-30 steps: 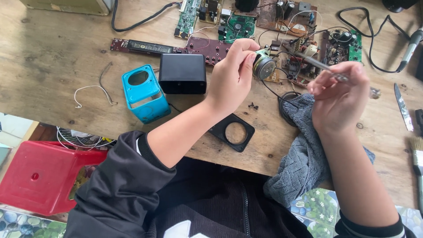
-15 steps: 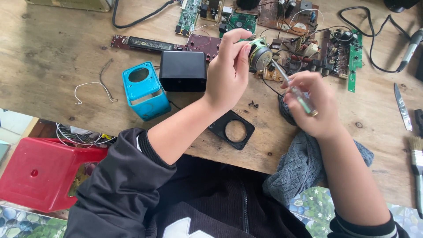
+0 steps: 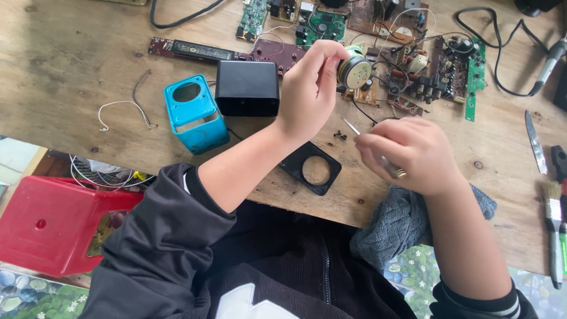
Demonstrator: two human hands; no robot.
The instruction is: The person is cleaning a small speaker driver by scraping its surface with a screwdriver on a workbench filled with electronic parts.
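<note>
My left hand (image 3: 310,88) holds a small round speaker (image 3: 353,70) up above the wooden table (image 3: 71,53), with thin wires trailing from it. My right hand (image 3: 410,153) grips a small screwdriver (image 3: 373,147), its thin tip pointing up-left toward a few tiny black screws (image 3: 339,135) on the table. A black square frame with a round hole (image 3: 311,168) lies under my left wrist. A black box (image 3: 247,88) and a blue speaker housing (image 3: 195,113) stand to the left.
Several circuit boards (image 3: 413,59) with wires lie at the back. A grey cloth (image 3: 407,224) hangs over the near edge. A knife (image 3: 535,142) and a brush (image 3: 553,227) lie at the right. A red stool (image 3: 53,224) stands below left.
My right hand has come down and toward me with the screwdriver, away from the speaker. My left hand keeps the speaker raised, turned slightly.
</note>
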